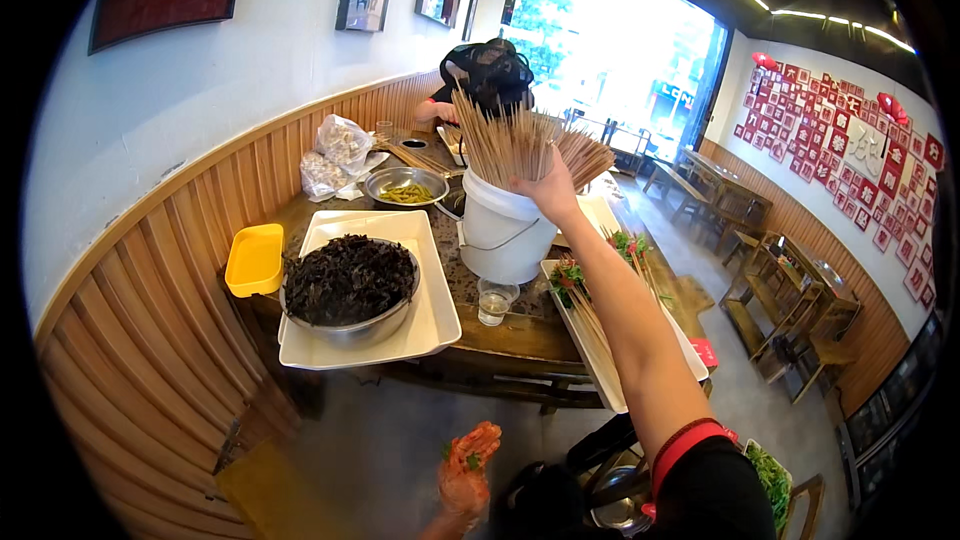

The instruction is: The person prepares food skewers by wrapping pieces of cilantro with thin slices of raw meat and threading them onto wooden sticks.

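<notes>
Touching the sticks (495, 145) with the right hand (546, 188) at the bucket's (505, 240) right rim; can't tell if its fingers are clamped on any; sticks stand in the bucket, fanned out above its rim; left hand (466, 465) is below the bucket and well apart from it, fingers loosely curled, green bits on it; glass (493, 302) just in front of the bucket; dark leaves (350, 278) in a bowl (372, 332) to its left; tray (697, 365) with more sticks to its right.
</notes>
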A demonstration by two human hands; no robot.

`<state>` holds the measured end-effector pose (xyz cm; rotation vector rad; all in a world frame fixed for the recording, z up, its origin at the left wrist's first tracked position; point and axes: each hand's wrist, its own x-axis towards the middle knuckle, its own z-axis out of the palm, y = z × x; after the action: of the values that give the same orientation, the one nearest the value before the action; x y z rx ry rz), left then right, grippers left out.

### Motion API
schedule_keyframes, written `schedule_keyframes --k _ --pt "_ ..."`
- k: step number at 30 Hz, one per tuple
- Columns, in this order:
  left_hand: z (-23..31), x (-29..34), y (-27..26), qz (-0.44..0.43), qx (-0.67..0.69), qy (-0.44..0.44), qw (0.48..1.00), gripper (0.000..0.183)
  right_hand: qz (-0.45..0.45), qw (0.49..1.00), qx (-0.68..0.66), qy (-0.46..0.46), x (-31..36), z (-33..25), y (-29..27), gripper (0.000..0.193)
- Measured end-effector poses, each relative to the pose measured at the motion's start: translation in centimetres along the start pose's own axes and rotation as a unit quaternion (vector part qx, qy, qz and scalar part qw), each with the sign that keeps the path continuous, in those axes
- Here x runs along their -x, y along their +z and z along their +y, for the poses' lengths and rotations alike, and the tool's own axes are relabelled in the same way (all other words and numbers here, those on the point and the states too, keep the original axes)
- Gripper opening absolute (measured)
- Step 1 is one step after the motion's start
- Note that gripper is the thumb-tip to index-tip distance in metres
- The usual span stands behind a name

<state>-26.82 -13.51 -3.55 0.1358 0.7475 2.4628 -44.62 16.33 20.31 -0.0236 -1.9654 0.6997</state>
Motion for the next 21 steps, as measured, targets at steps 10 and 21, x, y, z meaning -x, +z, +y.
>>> schedule_keyframes --k 10,21 --pt "-0.2 0.4 -0.6 -0.035 -0.018 0.010 0.999 0.048 0.086 0.980 -0.151 0.095 -7.0 -1.1 -6.6 0.018" --pt "0.1 0.8 -0.5 -0.062 -0.029 0.025 0.997 0.046 -0.063 0.965 -0.217 0.130 -6.6 -4.3 -7.5 0.024"
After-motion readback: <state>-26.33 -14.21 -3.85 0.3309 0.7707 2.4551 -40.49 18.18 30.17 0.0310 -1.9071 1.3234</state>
